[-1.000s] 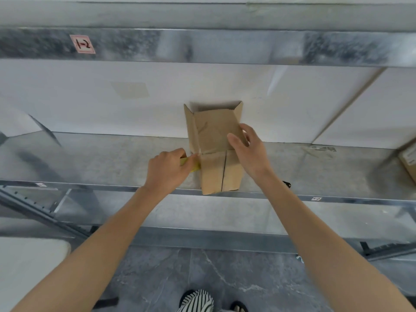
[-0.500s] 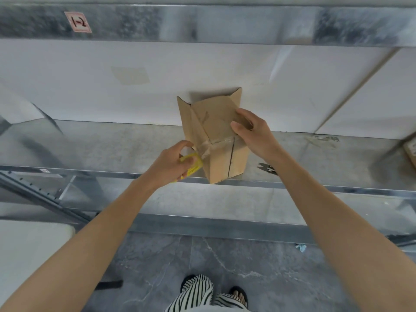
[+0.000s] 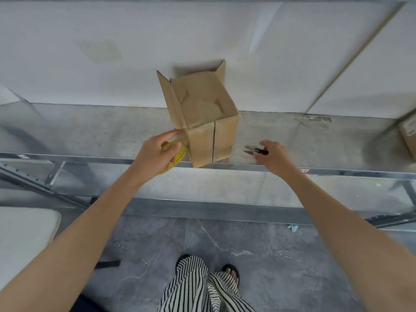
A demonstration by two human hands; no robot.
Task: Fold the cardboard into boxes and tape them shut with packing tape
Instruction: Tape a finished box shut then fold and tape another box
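Note:
A small brown cardboard box (image 3: 209,104) lies on the metal shelf (image 3: 90,136), near its front edge. Its open flaps point at the white wall, and its closed end with a centre seam faces me. My left hand (image 3: 153,154) grips a yellow roll of packing tape (image 3: 177,156) at the box's lower left corner, index finger touching the cardboard. A strip of clear tape runs from the roll onto the closed end. To the right of the box, my right hand (image 3: 273,154) pinches the black handle of small snips (image 3: 251,150) lying on the shelf.
Another cardboard box (image 3: 408,134) stands at the shelf's far right edge. White panels close off the back of the shelf. A white surface (image 3: 22,233) sits low on the left. Below are the grey floor and my striped trousers.
My right hand left the box and dropped right to the snips. The box turned so that its closed end faces me. The left hand stayed at the box corner with the tape roll.

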